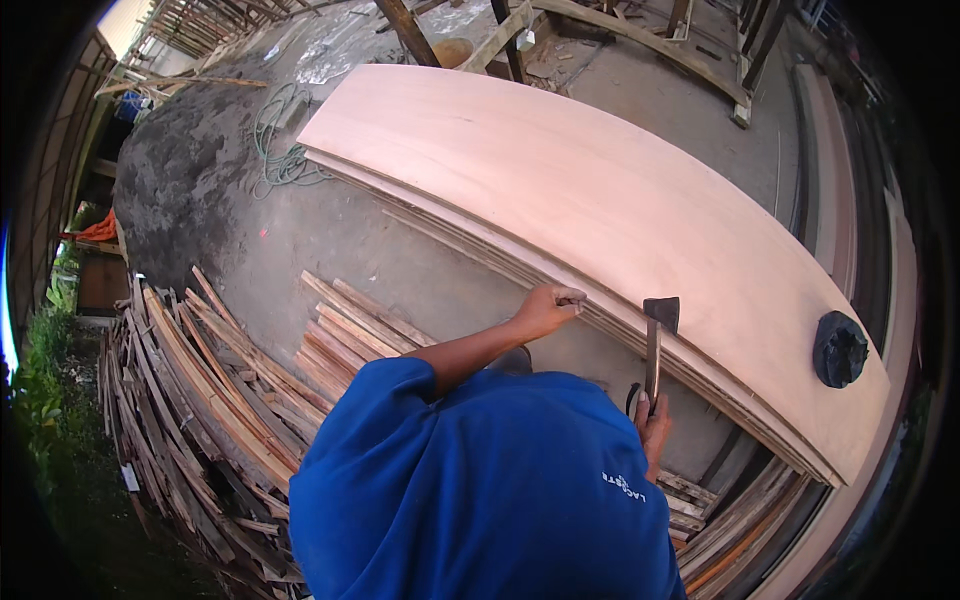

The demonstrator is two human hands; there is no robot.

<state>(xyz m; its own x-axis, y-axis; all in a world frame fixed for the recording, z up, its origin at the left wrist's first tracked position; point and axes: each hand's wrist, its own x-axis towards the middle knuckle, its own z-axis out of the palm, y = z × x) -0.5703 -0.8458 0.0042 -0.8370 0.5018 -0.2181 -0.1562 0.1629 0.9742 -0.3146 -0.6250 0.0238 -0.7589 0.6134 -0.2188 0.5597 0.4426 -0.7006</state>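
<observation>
My right hand (655,430) is wrapped round the wooden handle of a hatchet (653,360). Its dark, broad head points away from me, over the near edge of a plywood stack (560,190). A small black loop shows beside that hand; what it belongs to is unclear. Close to the same edge, further left, my left hand (548,310) is closed with its fingers curled together. Whatever it may hold is too small to make out. On the right end of the top sheet sits a crumpled black plastic bag (840,350).
Piled timber strips (220,400) lie at the lower left, with shorter planks (350,325) nearer me. A green hose or rope (280,140) is coiled by the stack's far left end, next to a dark sand heap (180,160). Wooden framing (640,40) stands behind.
</observation>
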